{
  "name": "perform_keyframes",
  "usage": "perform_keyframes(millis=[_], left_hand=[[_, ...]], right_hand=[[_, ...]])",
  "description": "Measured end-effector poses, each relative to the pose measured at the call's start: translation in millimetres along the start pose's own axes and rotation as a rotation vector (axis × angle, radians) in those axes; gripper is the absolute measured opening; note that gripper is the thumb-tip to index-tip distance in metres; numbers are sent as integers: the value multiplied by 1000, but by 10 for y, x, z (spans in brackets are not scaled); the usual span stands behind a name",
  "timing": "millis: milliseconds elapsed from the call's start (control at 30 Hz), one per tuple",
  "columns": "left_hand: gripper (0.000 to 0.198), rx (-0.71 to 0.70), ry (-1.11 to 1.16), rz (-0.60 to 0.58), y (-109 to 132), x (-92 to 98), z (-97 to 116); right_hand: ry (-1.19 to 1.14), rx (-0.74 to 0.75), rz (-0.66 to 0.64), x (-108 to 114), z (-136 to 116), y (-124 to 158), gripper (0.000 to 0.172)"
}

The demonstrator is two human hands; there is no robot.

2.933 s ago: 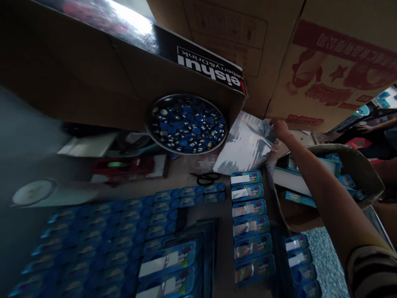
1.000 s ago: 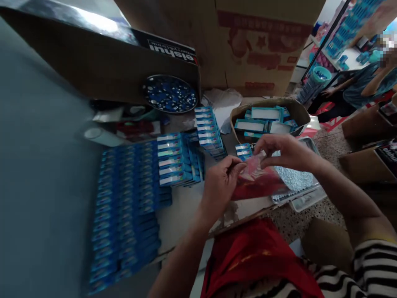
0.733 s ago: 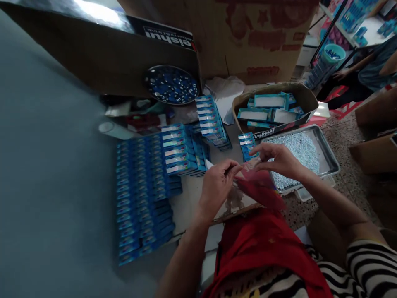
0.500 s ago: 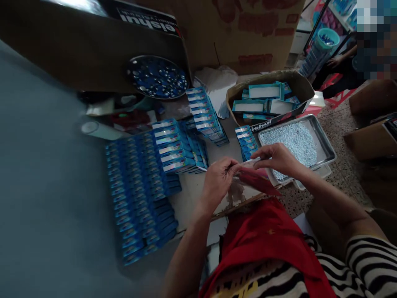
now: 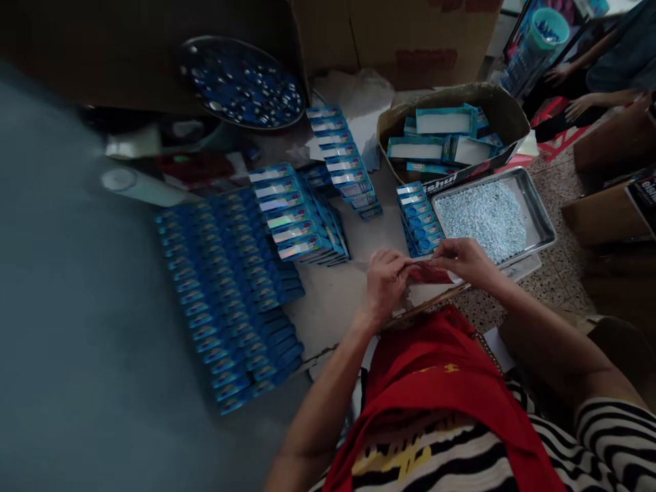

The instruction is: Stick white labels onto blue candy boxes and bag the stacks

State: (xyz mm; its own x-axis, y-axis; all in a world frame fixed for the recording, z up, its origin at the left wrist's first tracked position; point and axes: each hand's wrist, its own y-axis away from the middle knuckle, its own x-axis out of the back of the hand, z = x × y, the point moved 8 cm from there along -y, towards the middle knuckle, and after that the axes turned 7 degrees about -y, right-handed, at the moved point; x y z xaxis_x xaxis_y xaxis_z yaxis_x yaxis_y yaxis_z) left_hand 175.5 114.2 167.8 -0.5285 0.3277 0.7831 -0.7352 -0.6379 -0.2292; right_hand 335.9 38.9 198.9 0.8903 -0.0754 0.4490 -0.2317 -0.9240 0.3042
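Right hand (image 5: pixel 465 262) nearer now, beside tray (image 5: pixel 537 220) of pellets (image 5: pixel 484 217)

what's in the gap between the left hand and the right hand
The head view shows a thin sheet, looking reddish here, stretching from the left hand to the right hand; both pinch it.

Red film (image 5: pixel 431 275) partly hidden by fingers (image 5: pixel 452 249), co-worker (image 5: pixel 618 65) cut off at right, rows of blue packs (image 5: pixel 220 287) blurred
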Motion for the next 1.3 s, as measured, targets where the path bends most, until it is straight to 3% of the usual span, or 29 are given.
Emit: perform_keyframes(millis=[100,200,333,467,567,700,767,933,1133,1300], left_hand=[[20,12,33,-121,-24,-150,-79],[20,26,42,-179,-23,-160,-129],[13,42,-45,-206,110,-116,-233],[16,81,-128,-307,297,-246,-427],[23,79,-52,-384,327,-378,-527],[25,39,113,-482,286,-455,-536],[16,63,153,-452,267,-405,-534],[7,197,169,-218,266,-242,-544],[11,338,258,-282,312,-460,-659],[5,336,35,-233,388,-376,-852]], right_hand=[[349,106,33,-83,-113,48,17],[552,233,31,-186,-228,65,17],[531,171,82,-149,-61,-20,18],[495,44,39,-232,203,-73,18],[618,186,67,-400,83,-52,22],[670,318,-74,-703,-15,-88,29],[651,263,-126,-748,65,-151,32],[588,98,-210,-782,297,-225,34],[607,139,-213,-873,290,-260,27],[542,49,-251,-847,520,-415,29]])
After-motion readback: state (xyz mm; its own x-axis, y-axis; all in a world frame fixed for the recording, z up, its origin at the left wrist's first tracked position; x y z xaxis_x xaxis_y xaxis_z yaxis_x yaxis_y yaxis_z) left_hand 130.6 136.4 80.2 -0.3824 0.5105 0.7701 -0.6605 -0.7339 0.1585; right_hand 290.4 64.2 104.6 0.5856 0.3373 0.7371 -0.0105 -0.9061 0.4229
